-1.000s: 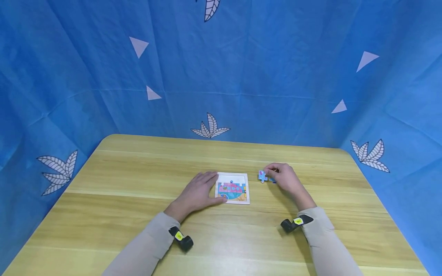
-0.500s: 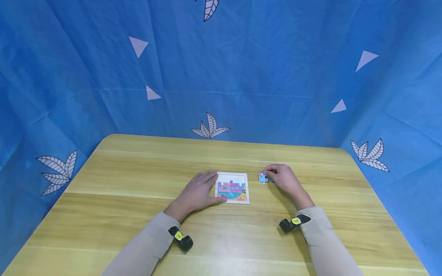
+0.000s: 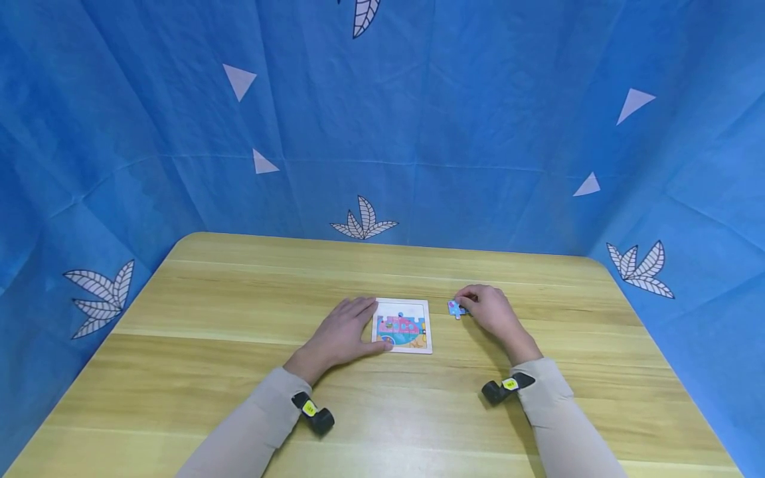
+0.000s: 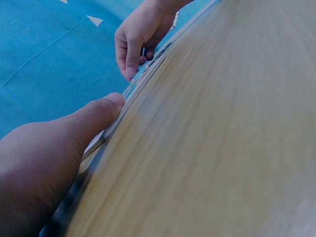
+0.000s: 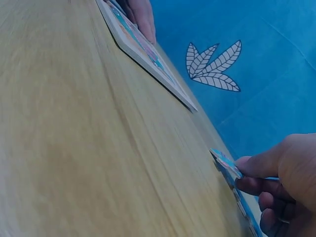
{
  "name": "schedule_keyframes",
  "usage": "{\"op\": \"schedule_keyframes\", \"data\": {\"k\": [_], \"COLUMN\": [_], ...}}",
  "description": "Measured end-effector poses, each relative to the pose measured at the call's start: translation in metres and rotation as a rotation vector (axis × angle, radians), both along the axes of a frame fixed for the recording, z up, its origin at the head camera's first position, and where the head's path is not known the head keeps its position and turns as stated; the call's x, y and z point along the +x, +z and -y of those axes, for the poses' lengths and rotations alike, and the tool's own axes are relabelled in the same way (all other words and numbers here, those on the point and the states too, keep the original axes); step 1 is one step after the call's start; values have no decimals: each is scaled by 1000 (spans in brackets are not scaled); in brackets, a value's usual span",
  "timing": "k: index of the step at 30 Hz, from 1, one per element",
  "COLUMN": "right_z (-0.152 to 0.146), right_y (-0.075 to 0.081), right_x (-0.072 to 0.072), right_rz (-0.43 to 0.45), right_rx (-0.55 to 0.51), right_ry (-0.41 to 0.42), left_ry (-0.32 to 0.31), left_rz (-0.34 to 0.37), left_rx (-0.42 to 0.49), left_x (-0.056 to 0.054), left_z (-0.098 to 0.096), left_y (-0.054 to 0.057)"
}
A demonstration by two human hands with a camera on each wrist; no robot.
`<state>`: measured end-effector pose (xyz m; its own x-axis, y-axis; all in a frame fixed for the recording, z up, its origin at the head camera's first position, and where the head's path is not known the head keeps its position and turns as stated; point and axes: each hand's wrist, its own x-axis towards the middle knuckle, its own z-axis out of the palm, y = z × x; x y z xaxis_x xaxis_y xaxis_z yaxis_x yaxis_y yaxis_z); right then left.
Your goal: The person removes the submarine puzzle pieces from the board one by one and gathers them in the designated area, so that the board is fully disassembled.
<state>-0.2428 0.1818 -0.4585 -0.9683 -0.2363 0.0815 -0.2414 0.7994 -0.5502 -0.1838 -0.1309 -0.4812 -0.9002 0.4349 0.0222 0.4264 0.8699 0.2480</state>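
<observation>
A small jigsaw tray (image 3: 403,308) with a pale rim lies on the table, its lower part filled with pieces picturing a pink and teal submarine. The upper part of the tray shows bare white. My left hand (image 3: 337,337) rests along its left side, fingers at the upper corner and thumb (image 4: 111,101) on the lower rim. To the right of the tray, my right hand (image 3: 490,311) pinches a blue and pink jigsaw piece (image 5: 227,164) between thumb and fingers. In the right wrist view this piece is tilted, one edge raised. More blue pieces (image 5: 245,210) lie partly hidden beneath the right hand.
The wooden table (image 3: 239,285) has a blue curtain (image 3: 418,133) with leaf and triangle prints behind it and at both sides. Each wrist wears a black camera, one on the left sleeve (image 3: 263,411) and one on the right sleeve (image 3: 562,411).
My right hand has shifted slightly left and toward me, and the pinched piece has turned a little. The left hand and the tray have stayed in place.
</observation>
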Motion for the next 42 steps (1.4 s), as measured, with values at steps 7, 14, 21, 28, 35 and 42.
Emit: {"op": "schedule_keyframes", "data": {"k": [7,14,21,28,35,42], "right_z": [1,0,1,10,18,25], "right_y": [3,1,3,9,12,10], "right_x": [1,2,4,9,14,18], "right_rz": [5,-9,-21,-18,-5,-13], "right_rx": [10,22,-2,-43,-59,-64], "right_ry": [-1,-4,22,65,113,195], "left_ry": [2,0,2,6,4,-83], "left_rz": [-3,-11,-10,-7,-24,-73], "left_rx": [-7,14,15,28,35,80], "left_x": [0,0,0,0,1,2], "left_z": [-1,-1,-1,-1,-1,0], "left_y": [1,1,-1,-1,-1,0]}}
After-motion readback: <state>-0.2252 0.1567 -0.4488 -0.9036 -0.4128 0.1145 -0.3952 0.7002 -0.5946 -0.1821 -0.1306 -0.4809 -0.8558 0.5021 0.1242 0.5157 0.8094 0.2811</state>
